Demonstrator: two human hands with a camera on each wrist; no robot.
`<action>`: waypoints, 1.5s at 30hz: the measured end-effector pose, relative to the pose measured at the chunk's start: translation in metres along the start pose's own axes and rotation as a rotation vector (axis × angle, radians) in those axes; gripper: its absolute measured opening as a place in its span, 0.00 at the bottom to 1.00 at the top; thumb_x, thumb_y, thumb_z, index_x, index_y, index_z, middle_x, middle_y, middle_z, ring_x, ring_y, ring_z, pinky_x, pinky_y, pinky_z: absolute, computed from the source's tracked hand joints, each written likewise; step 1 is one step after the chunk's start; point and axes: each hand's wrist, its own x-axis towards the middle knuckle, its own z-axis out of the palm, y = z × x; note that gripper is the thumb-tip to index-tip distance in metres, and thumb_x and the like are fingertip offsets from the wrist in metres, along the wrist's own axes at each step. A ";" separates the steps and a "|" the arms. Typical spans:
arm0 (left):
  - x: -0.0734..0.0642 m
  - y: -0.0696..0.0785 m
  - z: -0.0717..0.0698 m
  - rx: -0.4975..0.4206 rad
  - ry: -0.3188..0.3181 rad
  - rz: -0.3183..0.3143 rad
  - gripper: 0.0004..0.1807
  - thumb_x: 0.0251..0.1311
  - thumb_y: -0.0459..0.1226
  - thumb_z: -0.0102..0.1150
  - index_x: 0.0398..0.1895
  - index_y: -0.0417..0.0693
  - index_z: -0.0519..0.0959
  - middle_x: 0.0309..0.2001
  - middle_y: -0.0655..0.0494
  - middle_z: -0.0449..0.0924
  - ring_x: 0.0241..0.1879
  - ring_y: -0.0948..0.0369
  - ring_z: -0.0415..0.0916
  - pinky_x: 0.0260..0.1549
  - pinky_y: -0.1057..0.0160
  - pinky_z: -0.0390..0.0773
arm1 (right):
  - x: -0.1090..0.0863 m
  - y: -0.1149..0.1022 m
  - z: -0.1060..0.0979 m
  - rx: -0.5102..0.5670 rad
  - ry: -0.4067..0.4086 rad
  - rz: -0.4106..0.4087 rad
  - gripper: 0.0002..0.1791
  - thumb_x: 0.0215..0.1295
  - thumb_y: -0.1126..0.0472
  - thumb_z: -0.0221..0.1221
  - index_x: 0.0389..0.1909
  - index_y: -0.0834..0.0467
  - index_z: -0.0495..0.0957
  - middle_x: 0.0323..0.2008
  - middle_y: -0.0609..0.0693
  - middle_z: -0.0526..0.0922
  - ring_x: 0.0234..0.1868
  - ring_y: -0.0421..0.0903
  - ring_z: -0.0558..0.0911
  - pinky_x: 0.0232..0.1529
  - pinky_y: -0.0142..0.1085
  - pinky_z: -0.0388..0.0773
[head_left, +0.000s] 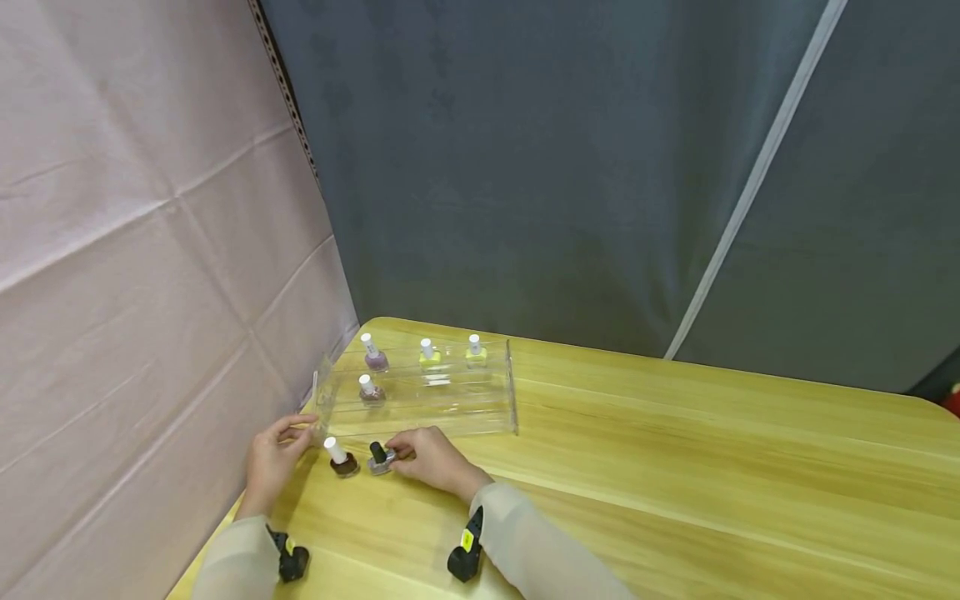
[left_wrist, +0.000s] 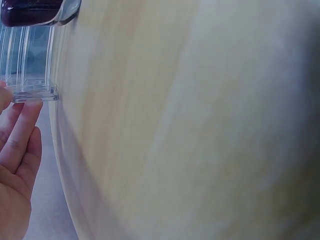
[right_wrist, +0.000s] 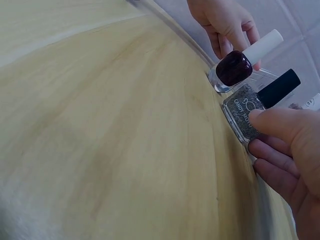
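Observation:
My right hand (head_left: 433, 460) pinches a nail polish bottle (right_wrist: 242, 111) of grey glitter with a black cap, low over the table in front of the clear display rack (head_left: 480, 423). Beside it stands a dark red nail polish bottle (head_left: 344, 465) with a white cap, also seen in the right wrist view. My left hand (head_left: 272, 460) holds the rack's left end at the front corner; in the left wrist view its fingertips (left_wrist: 33, 106) lie against the clear end panel.
On the rack's back tier stand a purple bottle (head_left: 377, 361) and two yellow bottles, one at the middle (head_left: 430, 359) and one farther right (head_left: 476, 358). A mauve bottle (head_left: 372, 395) sits one tier lower. A pink cloth wall (head_left: 150, 333) borders the left side, a grey curtain (head_left: 525, 167) the back.

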 end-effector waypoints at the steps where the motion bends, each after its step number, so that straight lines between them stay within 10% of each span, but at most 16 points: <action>1: 0.000 0.000 0.000 -0.003 0.002 0.000 0.09 0.56 0.25 0.60 0.40 0.36 0.81 0.26 0.42 0.82 0.23 0.57 0.80 0.22 0.75 0.75 | 0.000 0.000 0.000 0.002 0.002 0.002 0.16 0.58 0.68 0.63 0.48 0.64 0.79 0.42 0.51 0.84 0.38 0.34 0.81 0.39 0.22 0.74; 45: -0.002 0.001 0.000 0.014 -0.010 -0.043 0.09 0.58 0.28 0.59 0.42 0.38 0.81 0.28 0.42 0.82 0.26 0.55 0.81 0.23 0.74 0.75 | -0.005 -0.004 -0.004 0.024 0.049 0.045 0.12 0.62 0.63 0.60 0.46 0.59 0.80 0.41 0.47 0.83 0.37 0.31 0.79 0.38 0.23 0.74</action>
